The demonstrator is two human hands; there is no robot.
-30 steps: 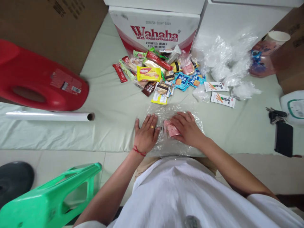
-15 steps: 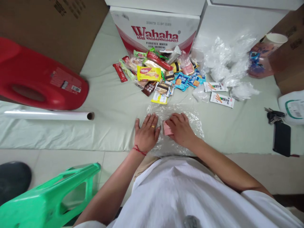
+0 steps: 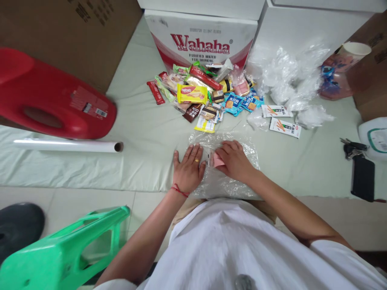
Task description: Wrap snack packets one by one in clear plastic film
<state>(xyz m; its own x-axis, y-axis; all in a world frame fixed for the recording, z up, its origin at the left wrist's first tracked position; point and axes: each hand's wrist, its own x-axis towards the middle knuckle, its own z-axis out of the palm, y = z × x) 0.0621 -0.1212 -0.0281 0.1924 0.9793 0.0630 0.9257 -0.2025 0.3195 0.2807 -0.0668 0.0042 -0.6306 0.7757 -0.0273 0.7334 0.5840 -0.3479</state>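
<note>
A sheet of thin clear plastic [image 3: 222,185] lies spread at the table's front edge. My left hand [image 3: 188,167] rests flat on its left side, fingers apart and palm down. To the right of it, my right hand [image 3: 235,161] curls its fingers round a small pink block-shaped snack [image 3: 217,160] on the plastic. The hand covers much of the snack, and its fingertips are partly hidden. A heap of wrapped snacks lies beyond my hands, with a yellow wafer packet [image 3: 192,94] on top and blue biscuit packets [image 3: 233,103] at its right.
Crumpled clear plastic [image 3: 281,76] and two white snack packets [image 3: 285,127] lie right of the heap. Boxes [image 3: 202,30] stand behind. At left are a red jug [image 3: 57,100] and a white roll [image 3: 69,146]; at right, a black phone [image 3: 363,178] with keys [image 3: 353,148].
My right hand has shifted slightly right along with the pink snack and covers more of it. My left hand stays flat on the plastic. The whole view has shifted a little.
</note>
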